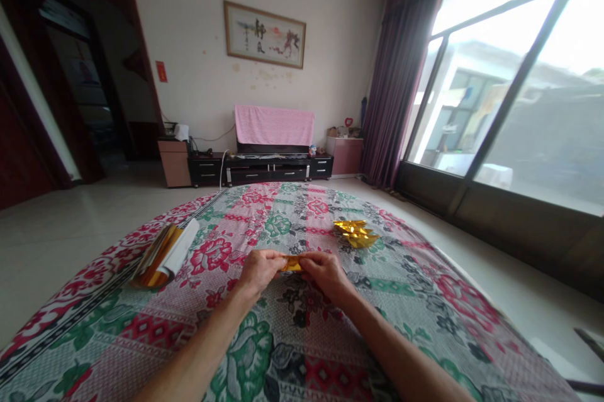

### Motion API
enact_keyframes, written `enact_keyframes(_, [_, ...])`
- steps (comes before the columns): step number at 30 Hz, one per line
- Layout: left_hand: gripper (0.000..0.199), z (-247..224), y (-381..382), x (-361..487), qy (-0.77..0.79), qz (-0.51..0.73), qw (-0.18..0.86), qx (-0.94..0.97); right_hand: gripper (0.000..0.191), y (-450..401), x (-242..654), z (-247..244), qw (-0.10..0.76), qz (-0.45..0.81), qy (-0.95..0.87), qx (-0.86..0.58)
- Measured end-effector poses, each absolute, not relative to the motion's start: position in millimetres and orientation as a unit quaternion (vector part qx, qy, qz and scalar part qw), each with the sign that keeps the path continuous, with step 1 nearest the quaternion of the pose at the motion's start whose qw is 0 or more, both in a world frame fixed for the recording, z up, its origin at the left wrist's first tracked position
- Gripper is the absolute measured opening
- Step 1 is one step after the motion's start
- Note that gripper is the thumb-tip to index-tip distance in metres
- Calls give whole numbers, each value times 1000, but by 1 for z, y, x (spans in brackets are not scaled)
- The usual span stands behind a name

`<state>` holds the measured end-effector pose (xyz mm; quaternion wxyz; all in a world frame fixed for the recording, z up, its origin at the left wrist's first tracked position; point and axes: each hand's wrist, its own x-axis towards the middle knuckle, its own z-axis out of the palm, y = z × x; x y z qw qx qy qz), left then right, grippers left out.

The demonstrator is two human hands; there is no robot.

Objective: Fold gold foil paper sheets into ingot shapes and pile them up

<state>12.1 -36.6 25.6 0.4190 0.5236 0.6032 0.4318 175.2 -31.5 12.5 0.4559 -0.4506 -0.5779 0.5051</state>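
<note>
While both hands meet over the floral cloth [292, 351], I see my left hand [258, 268] and right hand [325, 273] pinching a small gold foil piece [292, 263] between them, likely to crease it. Folded gold pieces [355, 233] lie at one o'clock, a foil sheet stack [163, 254] at ten.

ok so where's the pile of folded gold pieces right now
In the head view, the pile of folded gold pieces lies on the floral cloth, ahead and to the right of the right hand, apart from it.
</note>
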Motion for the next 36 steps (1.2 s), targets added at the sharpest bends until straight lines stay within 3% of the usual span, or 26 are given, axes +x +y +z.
enact_keyframes(36, [23, 38, -41, 10, 586, 415, 481, 503, 27, -34, 179, 16, 452, 516, -583, -437])
